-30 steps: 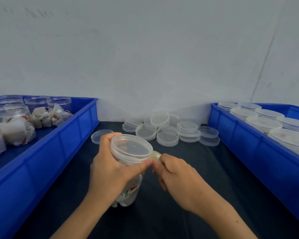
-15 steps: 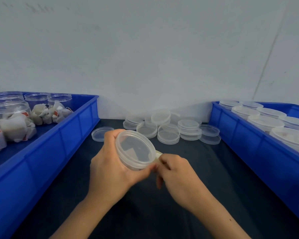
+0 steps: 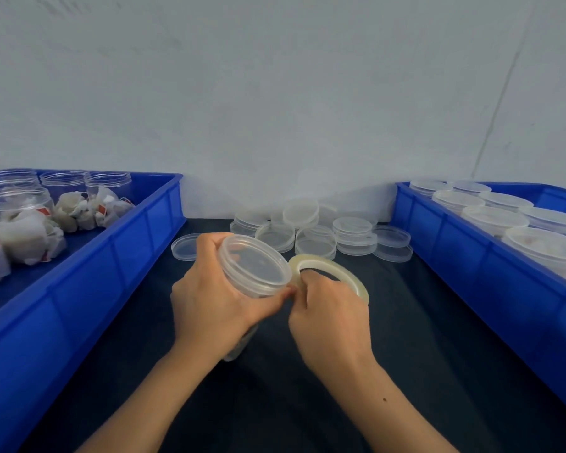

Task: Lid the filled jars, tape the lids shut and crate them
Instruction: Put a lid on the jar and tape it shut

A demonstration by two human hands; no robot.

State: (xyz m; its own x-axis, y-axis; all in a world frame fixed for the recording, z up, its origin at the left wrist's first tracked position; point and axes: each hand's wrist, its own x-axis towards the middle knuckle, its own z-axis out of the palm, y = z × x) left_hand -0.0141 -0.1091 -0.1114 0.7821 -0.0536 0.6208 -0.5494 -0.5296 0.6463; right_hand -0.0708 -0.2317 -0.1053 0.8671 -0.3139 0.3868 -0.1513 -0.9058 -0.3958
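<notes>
My left hand [image 3: 209,299] grips a clear lidded jar [image 3: 254,266], tilted so its lid faces up and to the right over the dark table. My right hand [image 3: 327,312] holds a roll of clear tape [image 3: 335,271] right beside the jar's lid, its fingers through the roll's hole. My left thumb presses at the lid's rim where the tape meets it. The jar's lower part is hidden behind my left hand.
A blue crate [image 3: 118,256] on the left holds open jars filled with tea bags. A blue crate [image 3: 464,256] on the right holds lidded jars. Loose clear lids [image 3: 314,237] lie piled at the back by the wall, one lid [image 3: 185,246] apart.
The jar has tipped from upright to tilted with its lid toward the right. The tape roll, earlier mostly hidden behind the jar, has come out to the right and shows as a ring.
</notes>
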